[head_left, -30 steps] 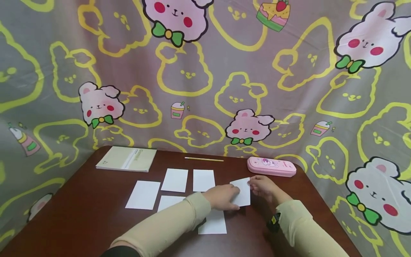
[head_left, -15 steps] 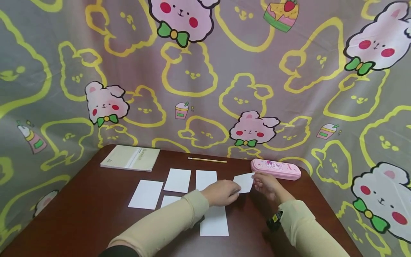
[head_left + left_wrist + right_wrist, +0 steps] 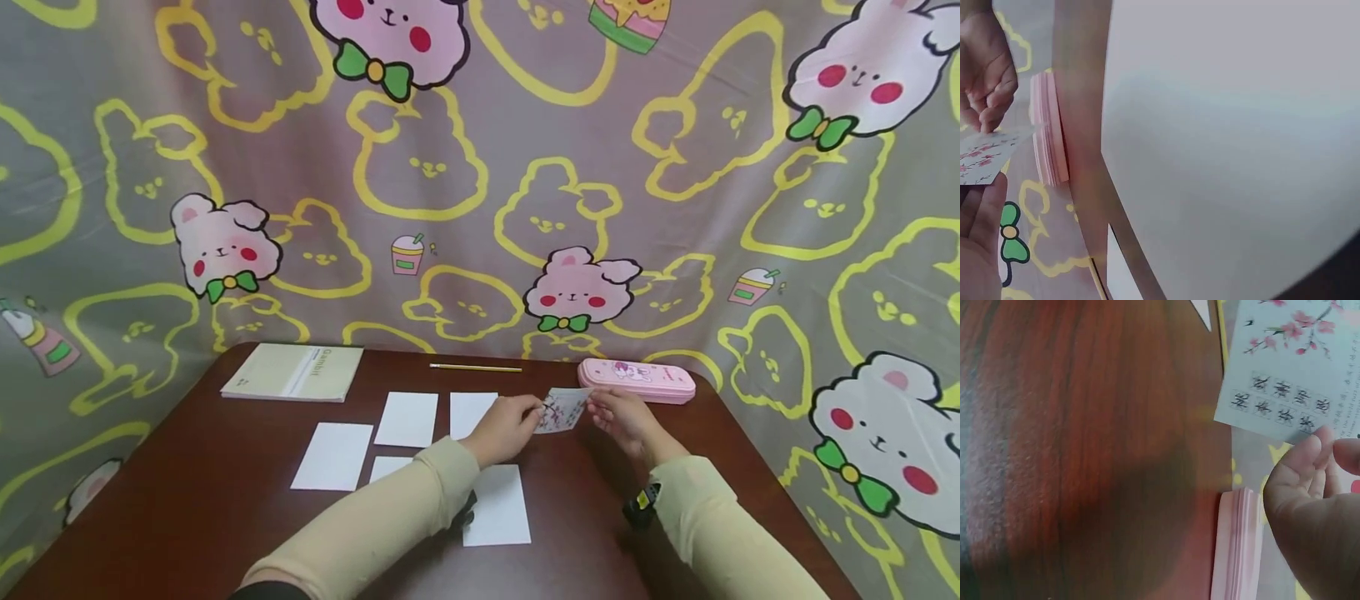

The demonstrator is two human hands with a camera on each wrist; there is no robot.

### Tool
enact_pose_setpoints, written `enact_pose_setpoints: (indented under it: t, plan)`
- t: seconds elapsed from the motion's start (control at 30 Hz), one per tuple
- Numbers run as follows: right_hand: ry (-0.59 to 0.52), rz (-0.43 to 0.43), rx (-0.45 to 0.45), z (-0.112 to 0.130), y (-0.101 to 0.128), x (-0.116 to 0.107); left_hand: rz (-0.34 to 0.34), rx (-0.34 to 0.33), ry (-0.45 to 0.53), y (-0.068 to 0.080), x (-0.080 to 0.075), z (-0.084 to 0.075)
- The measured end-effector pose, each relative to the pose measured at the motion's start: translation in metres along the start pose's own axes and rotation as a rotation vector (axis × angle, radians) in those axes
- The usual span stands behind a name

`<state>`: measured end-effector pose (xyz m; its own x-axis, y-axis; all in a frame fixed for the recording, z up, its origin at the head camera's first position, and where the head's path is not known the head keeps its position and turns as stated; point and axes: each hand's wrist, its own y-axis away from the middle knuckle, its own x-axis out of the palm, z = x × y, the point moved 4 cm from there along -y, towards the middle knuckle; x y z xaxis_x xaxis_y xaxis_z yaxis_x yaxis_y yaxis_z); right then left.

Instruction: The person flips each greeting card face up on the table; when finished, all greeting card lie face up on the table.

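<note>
Both hands hold a small card (image 3: 564, 411) above the table, its printed face showing pink blossoms and small boxed characters (image 3: 1282, 400) in the right wrist view. The left hand (image 3: 506, 429) pinches the card's left edge between thumb and fingers. On the opposite edge, the right hand (image 3: 626, 423) grips a corner with its fingertips. Several white cards lie face-blank on the table: one card (image 3: 497, 506) under the left forearm, another (image 3: 332, 457) farthest left, another (image 3: 407, 419) behind it. The left sleeve partly covers a card (image 3: 386, 468); the left hand overlaps a further one (image 3: 474, 408).
A pale notebook (image 3: 292, 372) lies at the table's back left corner. A yellow pencil (image 3: 476, 367) rests along the back edge, with a pink pencil case (image 3: 637, 381) to its right. A patterned curtain (image 3: 450, 192) hangs close behind the brown table (image 3: 187, 500).
The card's blank white side faced up earlier; it has been lifted and turned, and its printed side now shows. The left hand has shifted slightly toward the back with it.
</note>
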<state>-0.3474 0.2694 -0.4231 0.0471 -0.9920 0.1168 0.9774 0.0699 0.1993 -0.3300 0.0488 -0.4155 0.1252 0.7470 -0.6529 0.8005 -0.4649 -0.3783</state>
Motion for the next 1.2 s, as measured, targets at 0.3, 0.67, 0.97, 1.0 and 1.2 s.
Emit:
enact_pose_setpoints:
  t: [0.3, 0.67, 0.97, 1.0, 1.2]
  plan:
    - [0.201, -0.028, -0.047, -0.009, 0.001, -0.002, -0.045, -0.184, 0.304, 0.001, -0.002, 0.015]
    - [-0.088, 0.079, 0.011, -0.019, -0.003, 0.010, -0.050, -0.393, 0.784, 0.004, 0.013, 0.020]
    - [0.127, 0.062, -0.095, 0.002, 0.000, 0.018, 0.007, -0.281, 0.452, 0.006, 0.006, 0.022]
    - [0.170, 0.049, -0.130, 0.007, 0.000, 0.019, 0.029, -0.248, 0.368, 0.006, 0.005, 0.022]
    - [0.545, 0.036, -0.273, 0.032, 0.000, 0.020, 0.124, -0.124, 0.128, 0.008, 0.003, 0.015]
